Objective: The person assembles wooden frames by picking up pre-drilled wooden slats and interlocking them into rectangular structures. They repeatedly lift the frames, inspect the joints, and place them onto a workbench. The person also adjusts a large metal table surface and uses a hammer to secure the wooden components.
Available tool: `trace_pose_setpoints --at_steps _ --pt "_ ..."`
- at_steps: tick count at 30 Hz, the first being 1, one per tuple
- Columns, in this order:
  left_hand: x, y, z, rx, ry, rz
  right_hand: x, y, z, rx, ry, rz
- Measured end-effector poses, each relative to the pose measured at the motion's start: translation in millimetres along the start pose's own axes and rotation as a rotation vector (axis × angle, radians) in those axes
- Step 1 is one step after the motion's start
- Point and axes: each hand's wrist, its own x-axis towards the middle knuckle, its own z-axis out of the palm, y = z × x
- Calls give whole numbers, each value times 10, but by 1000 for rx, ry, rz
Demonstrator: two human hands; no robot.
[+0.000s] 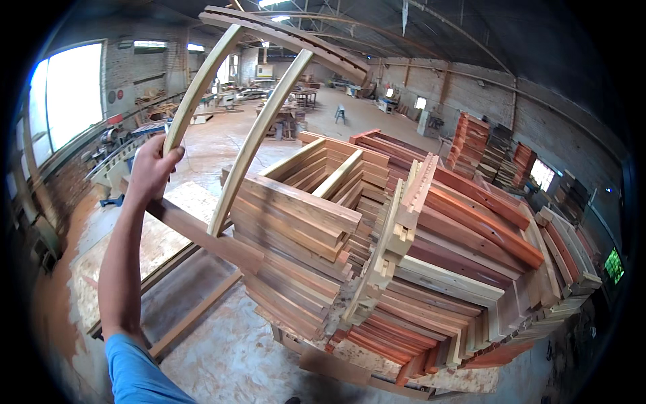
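My left hand (153, 168) is closed around one pale rail of a wooden frame (270, 111), near that rail's lower end. The frame is raised and tilted. Two long rails, bowed by the lens, join a grooved crosspiece at the top and a darker crosspiece at the bottom. Its lower part passes in front of a stack of similar wooden frames (289, 195), and whether it touches them I cannot tell. My left forearm, in a blue sleeve, comes up from the lower edge. My right hand is out of view.
Reddish and pale timber frames (471, 249) are piled at the right, with jutting ends. A low board platform (128, 259) lies at the left. Farther back are a small blue stool (340, 113), workbenches and tall reddish wood stacks (469, 145).
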Motion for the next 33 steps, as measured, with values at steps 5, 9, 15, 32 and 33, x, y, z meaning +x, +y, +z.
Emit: trace_pose_setpoints --at_steps 5,9,15,32,33 --pt "-934 160 -226 78 176 89 25 -575 -590 -281 180 -183" --pt "-1610 340 -70 192 300 355 -623 -1710 -1093 347 125 -511" --pt "-2599 918 -449 351 36 673 -2101 -3039 -1370 269 326 -949" --pt "-5260 4167 2226 -392 -1013 1575 -3690 -203 -2082 426 642 -315" --pt "-5361 4247 2348 -467 -1056 1595 -3774 -87 -2087 503 646 -374"
